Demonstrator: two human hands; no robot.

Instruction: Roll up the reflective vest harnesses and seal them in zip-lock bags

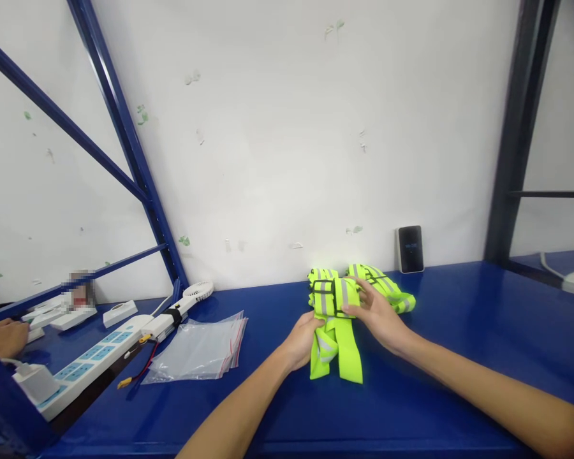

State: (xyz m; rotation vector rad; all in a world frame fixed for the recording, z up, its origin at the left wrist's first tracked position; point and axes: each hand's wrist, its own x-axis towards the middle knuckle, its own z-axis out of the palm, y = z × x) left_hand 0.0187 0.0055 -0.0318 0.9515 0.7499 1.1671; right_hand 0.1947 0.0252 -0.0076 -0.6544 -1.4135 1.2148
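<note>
Between both hands is a rolled neon-yellow reflective strap [348, 291] with grey stripes and black buckles, its loose ends [347, 357] hanging down toward the table. My left hand [306, 341] grips the strap at its lower left, fingers closed and partly hidden by the fabric. On the right side, my right hand [375, 312] holds the roll between thumb and fingers. Directly behind lie more bundled straps: one folded reflective strap [387, 287] to the right, and another [323, 274] at the back left, partly covered by the held roll.
Clear zip bags [196, 350] lie stacked to the left. Beyond them are a white power strip [90, 363], a small fan [198, 291] and a red-black cable [148, 363]. A phone-like device [410, 248] leans on the wall. Another person's hand [7, 338] shows far left behind the blue frame [143, 159].
</note>
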